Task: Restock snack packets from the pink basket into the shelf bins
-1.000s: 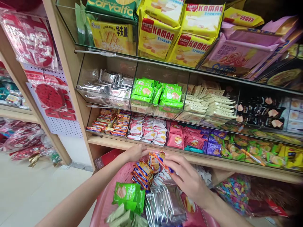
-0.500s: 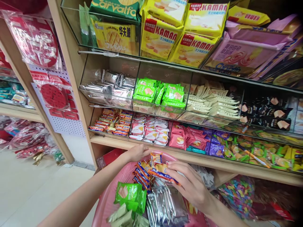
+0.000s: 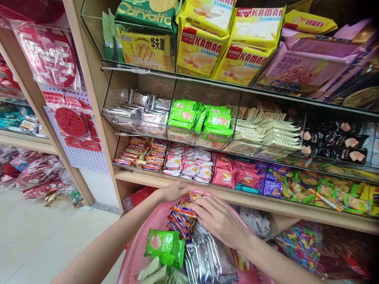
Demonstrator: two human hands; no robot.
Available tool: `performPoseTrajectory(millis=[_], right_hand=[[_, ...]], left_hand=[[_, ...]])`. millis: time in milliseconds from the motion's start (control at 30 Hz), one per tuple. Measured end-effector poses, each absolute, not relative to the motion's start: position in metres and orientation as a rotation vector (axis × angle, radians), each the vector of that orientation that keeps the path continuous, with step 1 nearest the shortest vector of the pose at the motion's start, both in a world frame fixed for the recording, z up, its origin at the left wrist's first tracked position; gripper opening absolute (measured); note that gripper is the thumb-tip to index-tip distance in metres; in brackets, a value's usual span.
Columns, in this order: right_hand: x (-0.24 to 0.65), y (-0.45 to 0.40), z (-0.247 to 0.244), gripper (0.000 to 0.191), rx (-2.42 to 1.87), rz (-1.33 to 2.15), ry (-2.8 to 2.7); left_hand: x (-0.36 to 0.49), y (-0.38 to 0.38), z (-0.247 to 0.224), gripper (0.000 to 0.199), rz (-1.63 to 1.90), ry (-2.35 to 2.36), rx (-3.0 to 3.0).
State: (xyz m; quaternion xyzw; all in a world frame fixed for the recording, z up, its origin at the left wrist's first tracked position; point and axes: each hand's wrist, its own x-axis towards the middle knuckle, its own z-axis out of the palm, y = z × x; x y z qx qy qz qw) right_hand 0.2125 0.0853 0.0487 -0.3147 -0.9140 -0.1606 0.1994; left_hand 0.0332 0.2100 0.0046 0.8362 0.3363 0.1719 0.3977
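A pink plastic basket holds green packets, silver packets, pale packets and a stack of orange-and-blue snack packets. My right hand is closed on an orange-and-blue snack packet at the top of that stack, its fingers covering part of it. At the basket's far rim is my left hand, its fingers curled and mostly hidden from view. Another orange packet shows just beyond my right fingers.
Ahead stand wooden shelves with clear bins of wrapped snacks, including orange packets in the lowest row. Red decorations hang at left. A bag of colourful pieces lies under the shelf at right.
My right hand has moved left over the stack, lowering the snack packet onto it. The view has shifted slightly. My left hand stays by the basket's far rim.
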Motion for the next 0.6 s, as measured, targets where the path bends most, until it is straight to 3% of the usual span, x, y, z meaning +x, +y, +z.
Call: performPoseTrajectory(millis=[600], right_hand=[[0.191, 0.097, 0.043, 0.017, -0.973, -0.746, -2.78]], left_hand=[[0.032, 0.208, 0.012, 0.054, 0.383, 0.885, 1.958]])
